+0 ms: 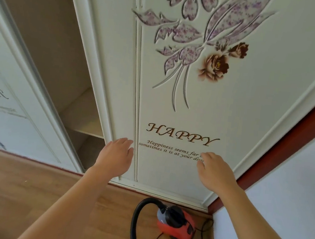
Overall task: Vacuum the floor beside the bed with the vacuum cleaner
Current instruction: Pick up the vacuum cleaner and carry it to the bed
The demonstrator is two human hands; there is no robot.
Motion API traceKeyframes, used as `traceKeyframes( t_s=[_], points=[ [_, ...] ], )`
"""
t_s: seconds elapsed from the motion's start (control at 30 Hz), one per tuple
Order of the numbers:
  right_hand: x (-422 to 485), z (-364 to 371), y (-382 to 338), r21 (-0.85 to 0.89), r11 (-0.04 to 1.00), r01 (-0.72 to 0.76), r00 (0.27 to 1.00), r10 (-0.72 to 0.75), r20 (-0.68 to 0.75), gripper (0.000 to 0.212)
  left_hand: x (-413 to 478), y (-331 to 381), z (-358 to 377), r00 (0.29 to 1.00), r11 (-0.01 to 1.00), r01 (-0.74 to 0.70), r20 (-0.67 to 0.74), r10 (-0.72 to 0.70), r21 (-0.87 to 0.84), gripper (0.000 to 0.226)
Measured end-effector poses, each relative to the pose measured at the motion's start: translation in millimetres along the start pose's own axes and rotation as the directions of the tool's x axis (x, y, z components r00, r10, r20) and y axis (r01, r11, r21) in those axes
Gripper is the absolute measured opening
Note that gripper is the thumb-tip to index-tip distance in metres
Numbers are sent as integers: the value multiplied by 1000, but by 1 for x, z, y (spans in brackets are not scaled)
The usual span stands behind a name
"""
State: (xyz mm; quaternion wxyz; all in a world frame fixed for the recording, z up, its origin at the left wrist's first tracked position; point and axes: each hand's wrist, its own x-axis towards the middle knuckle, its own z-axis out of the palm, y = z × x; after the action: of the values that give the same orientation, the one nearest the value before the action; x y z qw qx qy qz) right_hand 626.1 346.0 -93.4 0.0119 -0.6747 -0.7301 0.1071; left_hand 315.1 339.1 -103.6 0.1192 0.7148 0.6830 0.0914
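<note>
On the head view, my left hand [115, 154] and right hand [216, 172] reached to the white flower-printed sliding wardrobe door [173, 101]. The left fingers were straight and together, the right loosely bent, and neither hand held anything. The red canister vacuum cleaner [176, 226] sat in the wooden floor's [20, 193] far right corner.

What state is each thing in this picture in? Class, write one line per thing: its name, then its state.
Sliding door: not covering the whole wardrobe; a gap shows at its left.
Wardrobe: open at that gap, shelf visible.
Left hand: open, fingers straight, at the door's left edge.
Right hand: open, fingers relaxed, on the door face.
Vacuum cleaner: on the floor, untouched.
Hose: attached, looped.
Cord: loose on the floor.
</note>
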Motion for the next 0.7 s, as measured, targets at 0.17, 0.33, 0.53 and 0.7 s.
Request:
traceKeyframes(
  t_s=[0.17, 0.33, 0.53, 0.7],
  points=[
    [29, 11, 34, -3, 997, 74, 996, -74, 59, 50, 5, 22, 29, 996, 996, 94, 2, -94, 10, 48],
    [58, 41, 67, -22, 990, 136, 983, -132, 128, 48, 10, 38, 64, 989, 990, 143, 24, -143, -5, 47],
    [87, 91, 93, -11, 990, 141, 971, -136, 199, 41, 22, 35, 123, 972, 978, 211, 105, -210, 4, 48],
    [104, 155, 111, 10, 992, 123, 967, -122, 225, 40, 47, 23, 195, 963, 982, 189, 199, -184, -8, 50]
  ],
)
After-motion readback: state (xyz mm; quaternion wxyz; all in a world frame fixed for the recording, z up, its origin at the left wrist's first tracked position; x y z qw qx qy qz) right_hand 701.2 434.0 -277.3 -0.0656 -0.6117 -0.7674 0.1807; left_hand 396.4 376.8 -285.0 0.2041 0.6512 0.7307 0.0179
